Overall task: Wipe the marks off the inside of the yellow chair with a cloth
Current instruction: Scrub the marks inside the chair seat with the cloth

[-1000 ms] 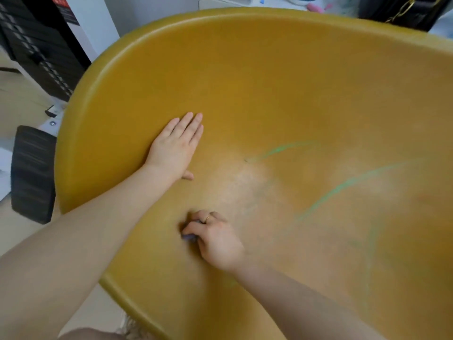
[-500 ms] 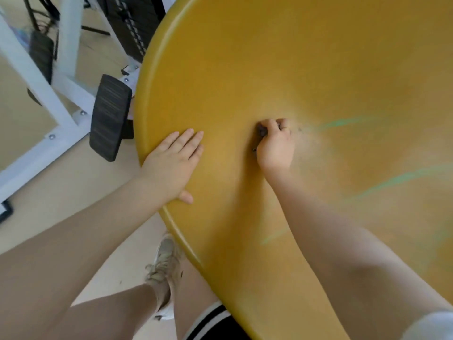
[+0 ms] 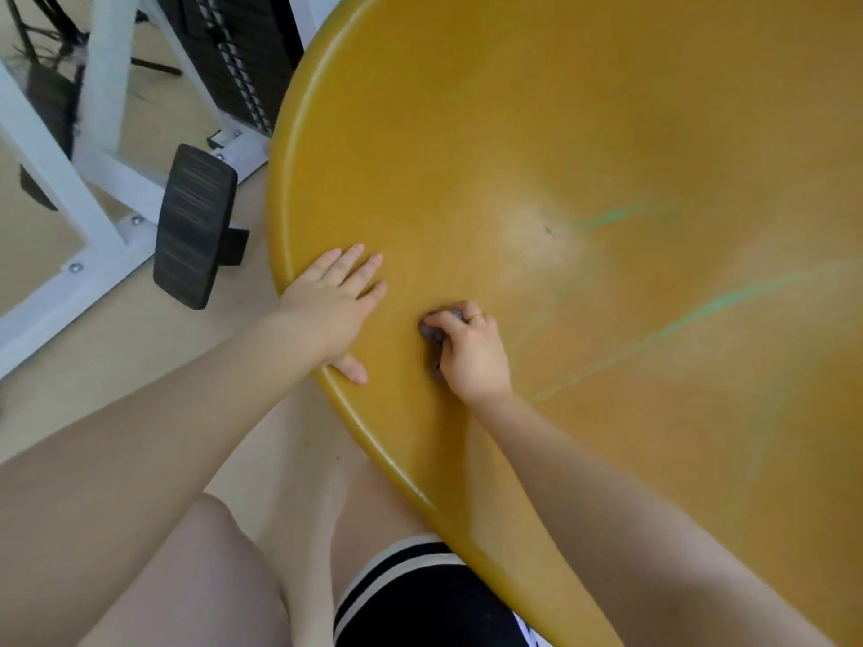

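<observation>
Slid down and back toward the body since half a second ago: right hand point(image 3: 469, 352), clenched tight on a small grey cloth point(image 3: 439, 329), pressed low inside the yellow chair point(image 3: 513, 133). Left hand point(image 3: 334, 305) flat and open, steadying the rim. Green marks point(image 3: 700, 315) well off to the right. Probably soft, squashy cloth; hard, smooth, likely slippery chair. Best to bunch in the fist and push hard.

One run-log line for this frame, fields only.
left hand: flat on yellow chair rim | right hand: clenched on small grey cloth | green marks: remain
</observation>
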Demonstrator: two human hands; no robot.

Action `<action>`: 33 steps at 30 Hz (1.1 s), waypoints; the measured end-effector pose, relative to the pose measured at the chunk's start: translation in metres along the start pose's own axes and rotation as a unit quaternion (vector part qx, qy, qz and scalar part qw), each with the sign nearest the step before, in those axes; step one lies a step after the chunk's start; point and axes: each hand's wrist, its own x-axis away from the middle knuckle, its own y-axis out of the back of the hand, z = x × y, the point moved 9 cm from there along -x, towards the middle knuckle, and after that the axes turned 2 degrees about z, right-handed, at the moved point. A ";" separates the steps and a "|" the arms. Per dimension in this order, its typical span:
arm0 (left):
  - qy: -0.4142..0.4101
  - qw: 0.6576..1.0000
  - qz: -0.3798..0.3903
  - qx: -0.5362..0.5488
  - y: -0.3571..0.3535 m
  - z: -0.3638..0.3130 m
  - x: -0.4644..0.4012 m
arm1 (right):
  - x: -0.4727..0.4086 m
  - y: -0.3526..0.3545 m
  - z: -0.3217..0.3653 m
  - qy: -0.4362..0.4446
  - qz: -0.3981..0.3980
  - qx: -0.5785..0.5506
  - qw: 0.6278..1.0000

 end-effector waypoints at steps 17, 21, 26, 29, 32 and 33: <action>-0.090 0.996 -0.018 -0.018 0.000 -0.021 -0.013 | 0.088 -0.006 0.036 -0.137 0.034 -0.026 0.990; -0.111 0.993 -0.025 -0.020 -0.001 -0.028 -0.023 | 0.100 0.003 -0.006 -0.218 0.042 0.000 0.975; -0.112 0.992 -0.049 -0.002 0.005 -0.042 -0.036 | 0.148 0.051 -0.105 -0.495 -0.020 0.123 0.860; -0.121 0.991 -0.062 0.005 0.007 -0.047 -0.042 | 0.149 0.048 -0.095 -0.539 -0.031 0.124 0.832; -0.131 0.989 -0.070 0.011 0.008 -0.050 -0.045 | 0.121 0.017 -0.050 -0.456 -0.020 0.094 0.885; -0.136 0.988 -0.073 0.012 0.009 -0.051 -0.044 | 0.110 0.006 -0.031 -0.415 -0.018 0.080 0.906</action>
